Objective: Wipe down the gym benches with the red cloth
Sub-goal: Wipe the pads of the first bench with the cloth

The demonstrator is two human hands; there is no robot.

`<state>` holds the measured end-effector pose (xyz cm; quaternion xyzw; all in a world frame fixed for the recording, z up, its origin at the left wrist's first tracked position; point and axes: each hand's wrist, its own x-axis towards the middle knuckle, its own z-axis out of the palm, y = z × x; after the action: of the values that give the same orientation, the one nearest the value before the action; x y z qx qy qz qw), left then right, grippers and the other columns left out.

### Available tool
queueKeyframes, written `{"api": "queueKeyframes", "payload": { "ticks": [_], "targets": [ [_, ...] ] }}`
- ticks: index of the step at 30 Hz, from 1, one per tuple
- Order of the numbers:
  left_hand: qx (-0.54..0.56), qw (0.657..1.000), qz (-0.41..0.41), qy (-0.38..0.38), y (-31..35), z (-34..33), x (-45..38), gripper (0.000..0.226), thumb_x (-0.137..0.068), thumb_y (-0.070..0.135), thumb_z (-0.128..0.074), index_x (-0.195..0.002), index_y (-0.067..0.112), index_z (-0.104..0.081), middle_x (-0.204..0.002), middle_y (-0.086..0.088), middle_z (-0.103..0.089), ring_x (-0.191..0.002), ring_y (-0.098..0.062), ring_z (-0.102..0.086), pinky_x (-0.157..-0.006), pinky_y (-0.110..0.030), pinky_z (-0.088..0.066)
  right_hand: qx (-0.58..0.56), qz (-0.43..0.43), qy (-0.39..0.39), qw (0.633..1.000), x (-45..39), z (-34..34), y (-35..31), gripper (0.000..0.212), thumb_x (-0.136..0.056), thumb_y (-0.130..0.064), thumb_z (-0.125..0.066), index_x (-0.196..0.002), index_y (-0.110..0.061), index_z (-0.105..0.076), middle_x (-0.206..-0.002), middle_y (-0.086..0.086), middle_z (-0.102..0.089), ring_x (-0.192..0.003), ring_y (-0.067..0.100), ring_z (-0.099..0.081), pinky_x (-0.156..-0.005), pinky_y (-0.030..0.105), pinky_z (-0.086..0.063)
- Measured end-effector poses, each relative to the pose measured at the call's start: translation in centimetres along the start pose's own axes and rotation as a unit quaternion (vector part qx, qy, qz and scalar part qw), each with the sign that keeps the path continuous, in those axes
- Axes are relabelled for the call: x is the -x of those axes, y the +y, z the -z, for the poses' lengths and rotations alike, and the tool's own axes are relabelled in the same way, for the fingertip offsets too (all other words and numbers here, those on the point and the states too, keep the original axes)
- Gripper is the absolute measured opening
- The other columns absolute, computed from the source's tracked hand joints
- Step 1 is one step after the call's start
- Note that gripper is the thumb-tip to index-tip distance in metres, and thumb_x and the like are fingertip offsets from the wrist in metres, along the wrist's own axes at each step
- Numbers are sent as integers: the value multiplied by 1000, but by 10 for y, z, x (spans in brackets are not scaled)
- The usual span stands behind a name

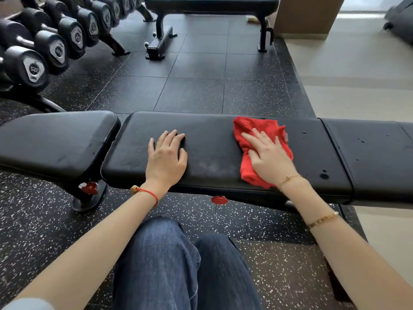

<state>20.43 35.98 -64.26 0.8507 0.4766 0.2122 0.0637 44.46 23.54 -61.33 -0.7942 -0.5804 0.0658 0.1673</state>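
Note:
A long black padded gym bench (212, 153) runs across the view in front of me, in several padded sections. The crumpled red cloth (261, 130) lies on the middle pad, right of centre. My right hand (270, 157) presses flat on the cloth with straight, spread fingers. My left hand (166, 156) rests flat on the bare pad to the left of the cloth, fingers spread. Water droplets (324, 175) dot the pad to the right of the cloth. A second black bench (212, 3) stands farther back.
A rack of black dumbbells (44, 45) fills the far left. The floor is black speckled rubber tile (201, 86), ending at a pale floor (357, 74) on the right. Red adjustment knobs (89, 188) sit under the near bench. My knees in blue jeans (178, 265) are below.

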Motion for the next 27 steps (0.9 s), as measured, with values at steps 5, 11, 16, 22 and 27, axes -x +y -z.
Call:
{"api": "queueKeyframes", "payload": {
  "ticks": [5, 11, 16, 22, 27],
  "targets": [
    [-10, 1000, 4, 11, 3, -1, -1, 44, -94, 25, -46, -137, 19, -50, -150, -4, -46, -144, -23, -33, -120, -54, -18, 26, -76, -30, 996, -64, 9, 14, 52, -99, -27, -35, -150, -28, -26, -162, 4, -11, -149, 26, -11, -120, 47, 0],
    [-1, 1000, 6, 25, 2, 0, -3, 42, -91, 26, -50, -131, 20, -55, -145, -3, -52, -140, -22, -39, -116, -55, -23, 15, 49, -57, 997, -60, -17, -50, 52, -99, -31, -38, -150, -30, -27, -162, 3, -12, -149, 24, -11, -120, 45, 1],
    [2, 1000, 3, 23, 0, 0, -3, 42, -91, 26, -50, -133, 21, -55, -146, -2, -51, -141, -21, -38, -116, -54, -23, -2, 127, -41, 991, 0, -16, -49, 52, -98, -26, -43, -148, -32, -32, -160, -2, -20, -149, 20, -15, -121, 42, -2],
    [1, 1000, 0, 10, 2, -1, 1, 45, -95, 25, -46, -139, 19, -50, -151, -4, -45, -145, -23, -32, -120, -54, -17, 1, 2, -26, 1000, -15, 5, 12, 52, -98, -25, -42, -148, -31, -32, -160, 0, -18, -149, 21, -14, -120, 45, -2],
    [-3, 1000, 3, 13, 4, -1, -1, 44, -95, 26, -45, -137, 18, -51, -150, -5, -46, -144, -23, -34, -119, -55, -19, 44, -42, -48, 997, -65, 2, -4, 52, -100, -30, -34, -151, -29, -22, -162, 5, -8, -149, 28, -10, -120, 49, 0]
  ]
}}
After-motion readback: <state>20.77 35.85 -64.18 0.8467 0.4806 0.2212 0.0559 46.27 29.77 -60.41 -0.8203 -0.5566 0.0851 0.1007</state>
